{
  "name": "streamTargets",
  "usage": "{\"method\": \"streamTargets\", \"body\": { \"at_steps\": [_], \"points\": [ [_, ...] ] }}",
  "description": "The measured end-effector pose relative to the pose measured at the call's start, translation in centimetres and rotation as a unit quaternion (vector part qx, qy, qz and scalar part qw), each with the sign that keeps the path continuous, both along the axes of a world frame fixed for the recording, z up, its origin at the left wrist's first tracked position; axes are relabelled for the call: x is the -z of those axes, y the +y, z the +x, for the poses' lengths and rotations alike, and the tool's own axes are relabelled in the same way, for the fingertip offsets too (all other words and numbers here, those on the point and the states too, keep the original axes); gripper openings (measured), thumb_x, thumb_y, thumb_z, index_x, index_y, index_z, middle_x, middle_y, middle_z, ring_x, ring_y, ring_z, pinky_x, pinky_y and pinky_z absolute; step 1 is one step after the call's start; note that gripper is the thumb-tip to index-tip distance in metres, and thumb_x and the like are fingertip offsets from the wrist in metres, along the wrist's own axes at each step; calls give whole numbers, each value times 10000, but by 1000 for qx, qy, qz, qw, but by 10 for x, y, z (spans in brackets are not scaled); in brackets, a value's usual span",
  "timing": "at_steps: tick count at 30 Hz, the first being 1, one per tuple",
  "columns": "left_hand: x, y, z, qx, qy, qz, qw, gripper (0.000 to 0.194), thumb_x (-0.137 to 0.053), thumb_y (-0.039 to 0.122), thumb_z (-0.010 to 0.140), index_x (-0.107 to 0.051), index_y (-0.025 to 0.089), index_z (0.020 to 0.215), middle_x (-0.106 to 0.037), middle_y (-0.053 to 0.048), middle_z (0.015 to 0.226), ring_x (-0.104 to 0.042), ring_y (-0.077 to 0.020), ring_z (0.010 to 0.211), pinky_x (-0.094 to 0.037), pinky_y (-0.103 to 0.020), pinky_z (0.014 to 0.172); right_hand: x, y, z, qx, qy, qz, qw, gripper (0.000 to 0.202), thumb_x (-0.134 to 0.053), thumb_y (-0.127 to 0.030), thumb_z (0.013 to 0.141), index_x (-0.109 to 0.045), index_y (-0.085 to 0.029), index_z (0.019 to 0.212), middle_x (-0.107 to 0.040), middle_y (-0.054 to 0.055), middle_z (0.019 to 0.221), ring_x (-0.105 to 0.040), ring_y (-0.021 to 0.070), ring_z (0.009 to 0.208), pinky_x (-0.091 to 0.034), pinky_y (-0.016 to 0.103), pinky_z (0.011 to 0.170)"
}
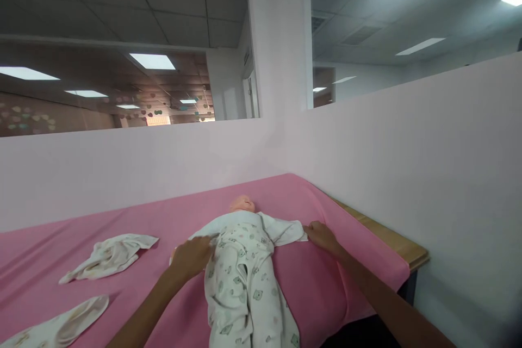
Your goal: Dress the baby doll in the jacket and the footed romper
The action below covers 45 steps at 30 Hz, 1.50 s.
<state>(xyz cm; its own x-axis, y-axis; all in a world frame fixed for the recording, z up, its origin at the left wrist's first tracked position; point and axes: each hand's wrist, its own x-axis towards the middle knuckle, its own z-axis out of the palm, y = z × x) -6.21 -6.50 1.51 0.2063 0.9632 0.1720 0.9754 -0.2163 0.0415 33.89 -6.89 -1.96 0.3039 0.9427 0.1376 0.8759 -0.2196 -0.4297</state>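
Note:
A baby doll point(243, 204) lies on its back on the pink sheet, head toward the wall. It wears a white top point(281, 229) with long sleeves and white patterned trousers point(240, 283) pulled up over the waist. My right hand point(321, 235) pinches the cuff of the sleeve stretched out on the right. On the other side, my left hand point(192, 255) is closed at the edge of the clothing near the doll's waist and other sleeve; what its fingers hold is hidden.
A crumpled white cloth point(112, 255) lies on the pink sheet point(163, 217) at the left, with another white cloth point(65, 323) nearer the front. A wooden table edge point(391, 239) shows at the right, beside the white wall point(457, 174).

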Motion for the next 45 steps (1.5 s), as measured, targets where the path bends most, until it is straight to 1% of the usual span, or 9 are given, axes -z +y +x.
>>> {"method": "streamTargets", "body": {
  "at_steps": [4,7,10,19,24,30,33,40,45],
  "points": [
    [-37,17,76,128,-50,57,989,317,-323,287,929,-582,202,1091,-648,-84,1166,-597,-227,1073,-451,-334,862,9,14,-13,8,28,17,999,234,-451,-326,886,-608,-157,848,-679,86,876,-594,161,735,-271,252,575],
    [-38,44,127,195,-18,22,980,301,-355,260,917,-615,190,1052,-669,-86,1144,-603,-210,1075,-444,-294,883,12,20,-14,2,35,27,999,152,-453,-227,861,-589,-174,821,-679,51,893,-582,133,744,-256,241,569],
    [-29,65,157,212,10,1,977,255,-413,208,872,-657,177,940,-706,-94,1048,-643,-221,982,-457,-297,833,12,22,-3,1,26,31,999,155,-442,-212,862,-580,-180,799,-676,32,868,-583,126,748,-270,233,574],
    [-18,73,158,200,81,-1,976,266,-471,163,785,-709,157,905,-715,-141,1007,-651,-275,966,-456,-356,802,-11,28,56,174,-25,28,984,354,-304,-190,913,-584,-60,1086,-633,220,1035,-615,318,990,-398,361,736],
    [-20,69,167,205,107,2,973,283,-464,142,806,-694,134,971,-696,-176,1038,-633,-293,1011,-439,-409,877,-10,28,20,148,-70,72,984,368,-313,-182,924,-598,-45,1112,-578,245,1178,-522,348,1146,-364,441,903],
    [-10,69,203,224,111,-14,968,291,-504,144,809,-647,143,1062,-669,-178,1119,-630,-311,1039,-452,-433,885,-8,40,-56,56,-64,74,994,592,-338,-579,923,-645,-101,1091,-625,221,1119,-562,331,1088,-405,434,864],
    [0,73,219,227,104,-28,968,290,-491,148,820,-626,173,1076,-675,-141,1131,-631,-288,1051,-449,-435,913,3,41,-77,44,-68,71,994,481,-334,-447,954,-654,-111,1081,-632,221,1120,-545,340,1118,-390,460,885],
    [9,76,225,218,80,-28,972,304,-447,255,882,-590,212,1146,-629,-132,1193,-555,-311,1159,-373,-533,983,12,37,-73,7,-96,109,989,342,-364,-254,937,-637,-142,1108,-613,183,1179,-518,303,1148,-342,428,955],
    [1,76,218,188,55,-30,980,374,-523,430,835,-611,207,1121,-616,-129,1199,-551,-307,1145,-391,-490,977,7,38,-48,90,-59,99,989,353,-374,-250,911,-662,-93,1044,-653,218,1079,-569,321,1087,-382,425,907]
  ]
}}
